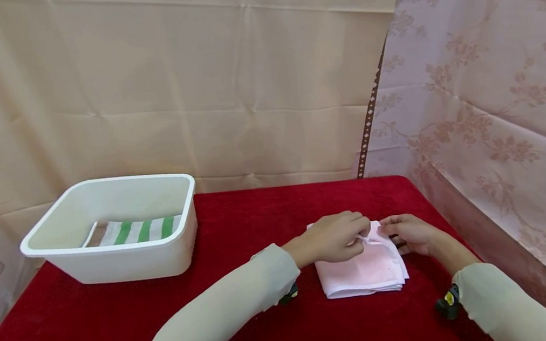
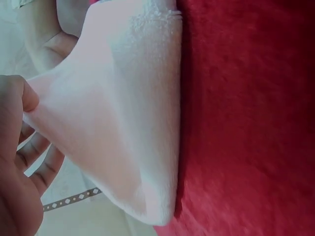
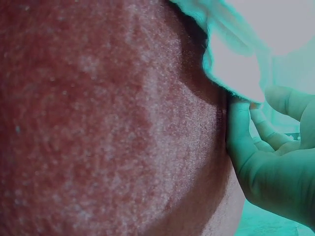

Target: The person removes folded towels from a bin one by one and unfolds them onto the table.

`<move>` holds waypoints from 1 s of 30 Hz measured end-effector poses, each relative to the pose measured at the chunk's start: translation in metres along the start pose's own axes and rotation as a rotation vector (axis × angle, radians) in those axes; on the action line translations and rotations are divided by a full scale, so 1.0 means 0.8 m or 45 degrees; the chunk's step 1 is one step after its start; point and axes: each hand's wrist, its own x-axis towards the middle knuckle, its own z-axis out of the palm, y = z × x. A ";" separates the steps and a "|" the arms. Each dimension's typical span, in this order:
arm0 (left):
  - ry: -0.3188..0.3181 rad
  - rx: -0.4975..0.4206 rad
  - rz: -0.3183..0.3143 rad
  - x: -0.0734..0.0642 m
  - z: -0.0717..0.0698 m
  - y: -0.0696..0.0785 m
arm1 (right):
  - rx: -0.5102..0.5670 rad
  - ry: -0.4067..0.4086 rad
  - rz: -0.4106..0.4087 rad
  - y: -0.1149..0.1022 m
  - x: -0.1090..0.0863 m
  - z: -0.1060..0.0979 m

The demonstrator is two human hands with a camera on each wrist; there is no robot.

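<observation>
A folded pale pink towel (image 1: 366, 272) lies on the red tablecloth (image 1: 239, 233) at the right. My left hand (image 1: 355, 235) pinches a raised fold at the towel's far edge. My right hand (image 1: 396, 232) grips the same far edge just to the right, fingers curled. In the left wrist view the towel (image 2: 128, 113) is pulled up into a tent towards my left hand (image 2: 22, 147). In the right wrist view my right hand (image 3: 268, 147) has its fingers at the lifted corner of the towel (image 3: 231, 64).
A white plastic basin (image 1: 115, 263) stands at the back left of the table, with a green-and-white striped cloth (image 1: 137, 230) lying in it. Beige curtains hang behind, and a floral curtain (image 1: 492, 119) closes the right side close to the table's edge.
</observation>
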 end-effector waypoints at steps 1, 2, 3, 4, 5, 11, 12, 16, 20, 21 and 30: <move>0.004 -0.019 0.009 -0.004 -0.002 -0.001 | 0.001 0.001 0.001 0.000 0.000 0.000; 0.009 -0.032 0.021 -0.007 -0.003 -0.003 | -0.002 0.000 -0.001 -0.001 0.001 0.000; 0.014 -0.045 0.031 -0.011 -0.005 -0.004 | -0.008 -0.003 -0.004 -0.001 0.001 0.000; 0.020 -0.060 0.041 -0.015 -0.007 -0.005 | -0.006 0.001 -0.002 -0.001 0.001 0.000; 0.026 -0.069 0.051 -0.019 -0.009 -0.006 | -0.009 0.003 -0.003 -0.001 0.001 0.000; 0.032 -0.137 0.087 -0.043 -0.019 -0.014 | -0.025 0.020 -0.006 -0.002 0.001 0.002; 0.028 -0.152 0.085 -0.048 -0.021 -0.016 | -0.024 0.022 -0.005 -0.002 0.001 0.002; 0.023 -0.206 0.081 -0.067 -0.033 -0.024 | -0.014 0.015 -0.007 -0.002 0.001 0.002; 0.024 -0.229 0.073 -0.087 -0.044 -0.033 | -0.003 0.004 -0.012 -0.002 0.001 0.003; 0.026 -0.225 0.070 -0.092 -0.047 -0.035 | -0.007 0.002 -0.013 -0.002 0.001 0.003; 0.054 -0.191 -0.053 -0.144 -0.062 -0.055 | -0.030 0.017 0.006 0.000 0.002 0.003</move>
